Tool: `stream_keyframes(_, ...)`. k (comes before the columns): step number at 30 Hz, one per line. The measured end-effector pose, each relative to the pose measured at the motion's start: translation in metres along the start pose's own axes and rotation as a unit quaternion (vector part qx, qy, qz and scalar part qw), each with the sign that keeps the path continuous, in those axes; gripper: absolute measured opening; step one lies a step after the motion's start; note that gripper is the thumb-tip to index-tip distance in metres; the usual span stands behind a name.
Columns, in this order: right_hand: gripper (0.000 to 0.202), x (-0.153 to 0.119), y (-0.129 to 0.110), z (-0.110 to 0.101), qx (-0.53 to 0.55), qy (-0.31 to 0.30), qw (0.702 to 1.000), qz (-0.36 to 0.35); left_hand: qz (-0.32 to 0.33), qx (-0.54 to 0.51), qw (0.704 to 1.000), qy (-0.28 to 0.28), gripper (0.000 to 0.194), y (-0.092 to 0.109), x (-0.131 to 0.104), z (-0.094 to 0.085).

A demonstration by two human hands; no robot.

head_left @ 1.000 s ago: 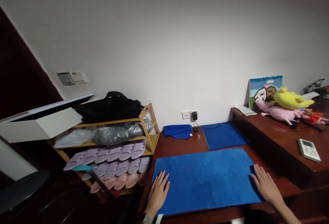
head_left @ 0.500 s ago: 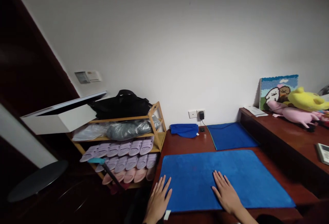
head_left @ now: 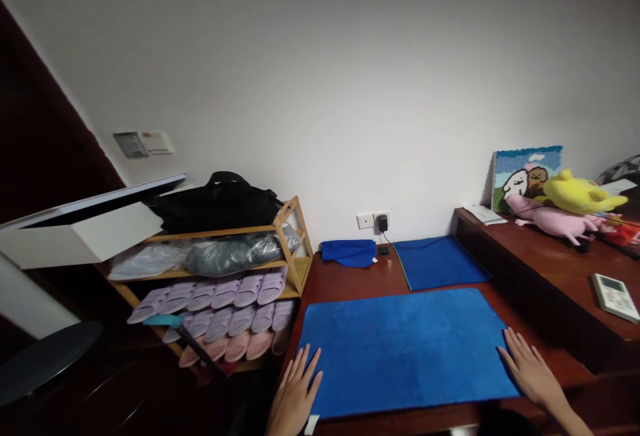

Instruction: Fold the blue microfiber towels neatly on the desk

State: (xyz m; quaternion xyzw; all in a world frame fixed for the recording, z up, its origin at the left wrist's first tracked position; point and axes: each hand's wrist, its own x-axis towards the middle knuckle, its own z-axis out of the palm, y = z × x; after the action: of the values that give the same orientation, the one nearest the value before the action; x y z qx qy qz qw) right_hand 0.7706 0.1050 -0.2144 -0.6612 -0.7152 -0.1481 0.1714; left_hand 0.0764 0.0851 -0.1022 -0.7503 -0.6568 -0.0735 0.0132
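A large blue towel (head_left: 405, 349) lies spread flat on the dark wooden desk (head_left: 345, 283) in front of me. My left hand (head_left: 293, 393) rests flat, fingers apart, on the towel's near left corner. My right hand (head_left: 527, 369) lies flat with spread fingers at the towel's right edge, partly on the wood. Neither hand holds anything. Behind the big towel lie a smaller flat blue towel (head_left: 437, 261) and a folded blue towel (head_left: 349, 253) near the wall.
A wooden shoe rack (head_left: 293, 249) with several pale slippers (head_left: 220, 309) and a black bag (head_left: 215, 199) stands left of the desk. A raised shelf (head_left: 550, 269) on the right bears plush toys (head_left: 567, 206) and a remote (head_left: 615, 296). A charger sits in the wall socket (head_left: 373, 221).
My right hand slid from the towel's middle out to its right edge. The left hand stayed at the left corner. The view shifted slightly.
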Motion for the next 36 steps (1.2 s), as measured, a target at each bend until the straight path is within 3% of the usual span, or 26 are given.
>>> stream_keyframes(7,0.058,-0.002,0.002,0.008,0.001,-0.021,1.000,-0.004,-0.006,-0.009,1.000,-0.016,0.056,-0.002,0.002,-0.001)
stream_keyframes(11,0.060,0.015,-0.014,0.000,0.017,-0.059,0.997,0.041,-0.014,-0.017,0.999,0.025,0.053,-0.015,0.010,0.008)
stream_keyframes(13,0.065,0.038,-0.044,-0.010,0.037,-0.078,0.994,0.073,-0.019,-0.023,0.997,0.066,0.051,-0.020,0.024,0.009)
stream_keyframes(16,0.074,0.086,-0.113,-0.027,0.089,-0.102,0.988,0.074,-0.023,-0.031,0.995,0.092,0.052,-0.020,0.061,0.005)
stream_keyframes(20,0.069,0.147,-0.203,-0.038,0.156,-0.164,0.974,0.011,-0.031,-0.028,0.998,0.057,0.055,-0.010,0.118,0.001)
stream_keyframes(23,0.068,0.171,-0.231,-0.031,0.170,-0.208,0.963,-0.005,-0.056,-0.023,0.998,0.013,0.058,-0.009,0.143,0.007)
stream_keyframes(26,0.071,0.178,-0.213,-0.017,0.154,-0.217,0.964,0.012,-0.065,-0.017,0.998,0.000,0.059,-0.016,0.148,0.017)
stream_keyframes(29,0.076,0.173,-0.157,-0.007,0.116,-0.213,0.968,0.063,-0.064,-0.010,0.998,0.008,0.059,-0.021,0.146,0.024)
stream_keyframes(33,0.080,0.161,-0.075,-0.010,0.074,-0.214,0.965,0.135,-0.067,0.011,0.998,0.001,0.058,-0.021,0.146,0.021)
stream_keyframes(36,0.080,0.153,-0.041,-0.008,0.068,-0.193,0.967,0.152,-0.062,0.015,0.998,-0.007,0.058,-0.020,0.146,0.016)
